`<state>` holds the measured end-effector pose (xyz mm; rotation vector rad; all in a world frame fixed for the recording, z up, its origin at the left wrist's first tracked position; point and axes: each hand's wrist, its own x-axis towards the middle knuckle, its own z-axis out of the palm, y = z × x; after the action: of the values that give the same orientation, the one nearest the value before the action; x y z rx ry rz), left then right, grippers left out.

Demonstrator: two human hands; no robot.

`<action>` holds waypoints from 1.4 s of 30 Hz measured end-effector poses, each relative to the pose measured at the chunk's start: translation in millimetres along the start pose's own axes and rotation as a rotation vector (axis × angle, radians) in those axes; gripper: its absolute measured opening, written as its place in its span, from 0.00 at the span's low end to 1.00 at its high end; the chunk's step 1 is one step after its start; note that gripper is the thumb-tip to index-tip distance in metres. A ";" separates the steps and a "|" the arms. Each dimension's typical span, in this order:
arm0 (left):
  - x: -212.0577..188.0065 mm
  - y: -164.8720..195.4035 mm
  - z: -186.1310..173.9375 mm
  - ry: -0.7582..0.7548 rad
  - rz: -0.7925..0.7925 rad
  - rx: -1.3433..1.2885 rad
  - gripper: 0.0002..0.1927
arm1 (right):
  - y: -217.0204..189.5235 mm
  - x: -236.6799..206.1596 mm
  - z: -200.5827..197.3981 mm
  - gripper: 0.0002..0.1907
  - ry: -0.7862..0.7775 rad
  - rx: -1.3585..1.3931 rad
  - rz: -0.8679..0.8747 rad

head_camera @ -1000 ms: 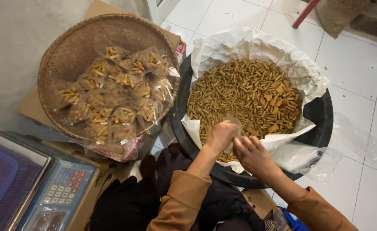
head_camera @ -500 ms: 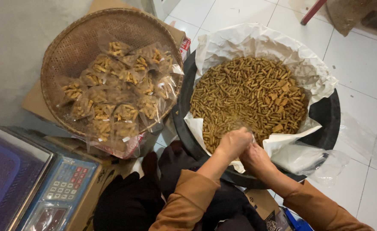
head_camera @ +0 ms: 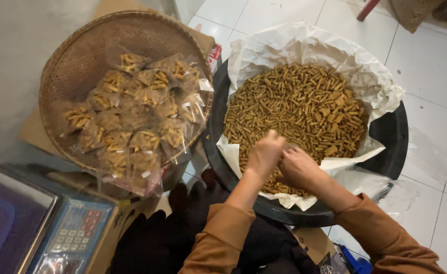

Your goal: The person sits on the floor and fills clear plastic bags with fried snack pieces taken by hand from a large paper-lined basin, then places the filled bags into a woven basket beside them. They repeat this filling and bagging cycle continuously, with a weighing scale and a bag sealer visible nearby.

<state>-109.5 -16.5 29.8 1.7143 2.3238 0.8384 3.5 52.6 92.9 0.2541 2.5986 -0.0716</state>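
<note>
A: We see the left hand (head_camera: 265, 153) and the right hand (head_camera: 298, 167) touching each other over the near edge of the black tub (head_camera: 393, 142).

B: Grip?

A: Left hand's fingers curled in, looks like it's pinching something small, but we can't tell what, it's blurred. Right hand half closed against the left; we can't tell if it holds anything.

B: Snacks?

A: The brown stick snacks (head_camera: 294, 106) fill the white paper liner (head_camera: 304, 45) inside the tub, directly under and beyond both hands.

B: Other things we log?

A: Woven tray (head_camera: 76, 56) left of the tub, with the clear filled snack bags (head_camera: 137, 116) heaped on it. Weighing scale (head_camera: 56, 238) near-left of the tub, below the tray. White tiled floor (head_camera: 436, 76) right of the tub.
</note>
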 end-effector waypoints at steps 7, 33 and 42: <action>12.9 -61.9 -57.5 0.314 -0.266 -0.158 0.11 | 61.1 21.3 -18.4 0.06 1.220 0.836 -0.160; 39.2 -48.5 -99.0 0.461 -0.499 -0.308 0.17 | -17.3 250.5 160.4 0.27 0.876 0.682 0.000; 29.9 -53.2 -103.2 0.499 -0.485 -0.209 0.18 | 55.5 266.7 193.1 0.31 0.886 0.821 0.613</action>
<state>-207.8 -36.1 95.5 0.8621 2.6519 1.4513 -115.1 132.1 -208.9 1.6720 3.0043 -1.0003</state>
